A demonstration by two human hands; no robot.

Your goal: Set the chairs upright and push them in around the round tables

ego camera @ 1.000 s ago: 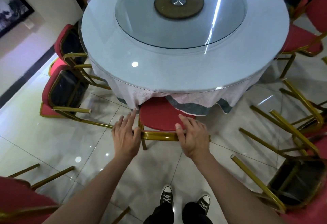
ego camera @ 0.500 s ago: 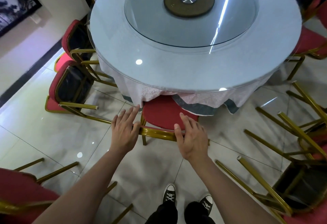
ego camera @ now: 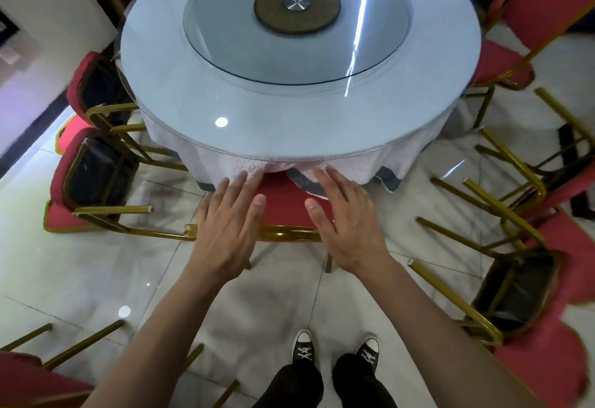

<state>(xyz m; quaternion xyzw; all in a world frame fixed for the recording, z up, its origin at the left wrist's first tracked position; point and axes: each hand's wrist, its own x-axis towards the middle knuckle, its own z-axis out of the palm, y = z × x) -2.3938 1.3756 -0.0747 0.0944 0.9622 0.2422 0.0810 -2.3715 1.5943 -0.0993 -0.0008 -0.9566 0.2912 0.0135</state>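
Head view, both hands [ego camera: 283, 224] flat, fingers spread, over red chair [ego camera: 286, 206] under table edge [ego camera: 289, 158]

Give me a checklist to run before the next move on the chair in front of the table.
1. Red chair upright: ok.
2. Seat under the round table: not ok, only partly under the tablecloth.
3. Left hand flat on the gold frame: ok, open, no grip.
4. Right hand flat on the seat edge: ok, open.
5. Tipped chairs on the floor beside it: not ok, not yet upright.
6. Room under the table: cannot tell.
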